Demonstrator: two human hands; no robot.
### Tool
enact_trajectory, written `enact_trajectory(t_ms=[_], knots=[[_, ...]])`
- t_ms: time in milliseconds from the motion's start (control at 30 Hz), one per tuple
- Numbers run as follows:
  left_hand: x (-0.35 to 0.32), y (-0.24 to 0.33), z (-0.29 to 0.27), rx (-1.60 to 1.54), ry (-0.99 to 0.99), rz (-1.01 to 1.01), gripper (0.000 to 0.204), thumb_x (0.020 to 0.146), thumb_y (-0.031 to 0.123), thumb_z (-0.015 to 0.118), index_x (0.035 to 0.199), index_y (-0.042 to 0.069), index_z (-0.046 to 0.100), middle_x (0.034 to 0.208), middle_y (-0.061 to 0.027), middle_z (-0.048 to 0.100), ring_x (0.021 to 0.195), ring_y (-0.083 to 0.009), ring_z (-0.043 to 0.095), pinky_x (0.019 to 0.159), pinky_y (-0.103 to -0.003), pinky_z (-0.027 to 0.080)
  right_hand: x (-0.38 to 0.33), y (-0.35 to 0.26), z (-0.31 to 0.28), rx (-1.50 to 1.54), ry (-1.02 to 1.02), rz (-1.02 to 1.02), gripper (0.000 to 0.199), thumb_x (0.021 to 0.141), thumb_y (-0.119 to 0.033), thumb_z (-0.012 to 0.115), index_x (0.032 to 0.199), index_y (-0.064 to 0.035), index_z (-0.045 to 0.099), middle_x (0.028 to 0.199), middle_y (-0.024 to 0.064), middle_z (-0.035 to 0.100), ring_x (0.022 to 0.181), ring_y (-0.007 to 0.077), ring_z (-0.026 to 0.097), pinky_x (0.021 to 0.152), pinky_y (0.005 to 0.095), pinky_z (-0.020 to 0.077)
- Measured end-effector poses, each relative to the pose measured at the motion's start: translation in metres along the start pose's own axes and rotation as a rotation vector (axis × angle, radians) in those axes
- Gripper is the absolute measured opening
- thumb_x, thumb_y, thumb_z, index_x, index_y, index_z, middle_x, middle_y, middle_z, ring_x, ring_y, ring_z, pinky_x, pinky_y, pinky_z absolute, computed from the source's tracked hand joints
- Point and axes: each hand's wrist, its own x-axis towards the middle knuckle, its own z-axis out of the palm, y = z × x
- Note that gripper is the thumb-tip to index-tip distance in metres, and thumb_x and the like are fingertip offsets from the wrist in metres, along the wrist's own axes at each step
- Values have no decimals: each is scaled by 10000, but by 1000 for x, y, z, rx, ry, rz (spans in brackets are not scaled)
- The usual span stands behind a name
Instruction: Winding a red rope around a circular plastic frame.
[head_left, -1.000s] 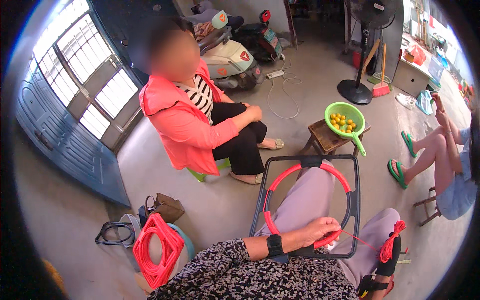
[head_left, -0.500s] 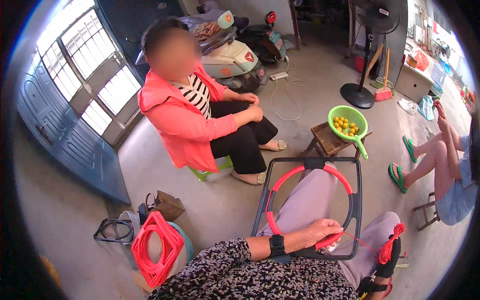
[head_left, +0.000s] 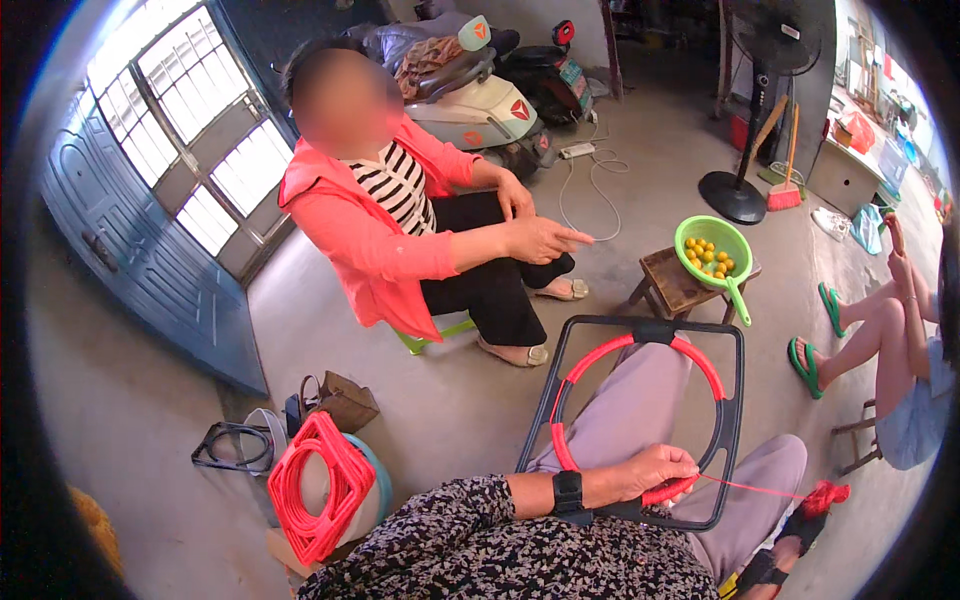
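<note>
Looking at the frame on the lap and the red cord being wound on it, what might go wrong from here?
The red cord runs taut from the left hand to a bundle by the knee; it may snag or slip loose. The black frame rests only on the lap and might tip. The right hand is out of view, so support there is unclear.

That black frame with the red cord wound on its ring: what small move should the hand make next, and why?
Probably one more turn of cord around the ring. The left hand pinches the red cord at the bottom of the black frame, where the wrapping ends. The ring's lower right stretch looks still bare, and the cord runs taut to a red bundle. The right hand is out of view.
</note>
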Motion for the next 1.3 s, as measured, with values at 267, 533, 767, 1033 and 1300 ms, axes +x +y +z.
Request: enact_trajectory(t_ms=[267, 533, 767, 1033, 1300], knots=[[-4, -2, -1, -9, 11, 9, 211, 918, 247, 545, 870, 42, 554, 723, -55, 608, 531, -107, 561, 469, -230, 465, 8, -2, 7, -116, -17, -125, 250, 866, -180, 560, 1085, -60, 557, 813, 5, 548, 693, 122, 520, 601, 270, 438], [-4, 0, 4, 0, 66, 36, 208, 914, 244, 548, 841, 50, 561, 750, -58, 623, 548, -95, 565, 459, -217, 458, 10, -2, 2, -236, -15, -254, 261, 854, -153, 573, 1094, -49, 559, 860, 9, 568, 739, 123, 540, 639, 273, 455], [-3, -2, 2, 62, 61, 19, 155, 884, 192, 593, 877, 38, 579, 764, -44, 624, 610, -85, 573, 525, -207, 465, 6, 6, 6, -295, 16, -359, 273, 845, -128, 584, 1102, -40, 560, 901, 13, 586, 778, 124, 557, 672, 276, 470], [4, -9, -3, 422, 188, 88, 138, 844, 151, 638, 884, 30, 585, 842, -4, 600, 773, -68, 524, 710, -218, 437, -43, -111, 167, -1225, -614, -1036, 146, 667, -132, 606, 805, -89, 632, 868, 113, 594, 925, 292, 562, 901, 463, 393], [-2, -11, -1, 732, 317, 356, 174, 825, 175, 655, 884, 35, 569, 822, 13, 560, 795, -85, 507, 760, -252, 428, -35, -86, 198, -1261, -954, -1172, 184, 685, -162, 585, 853, -121, 648, 956, 103, 595, 1111, 299, 497, 1016, 522, 287]])
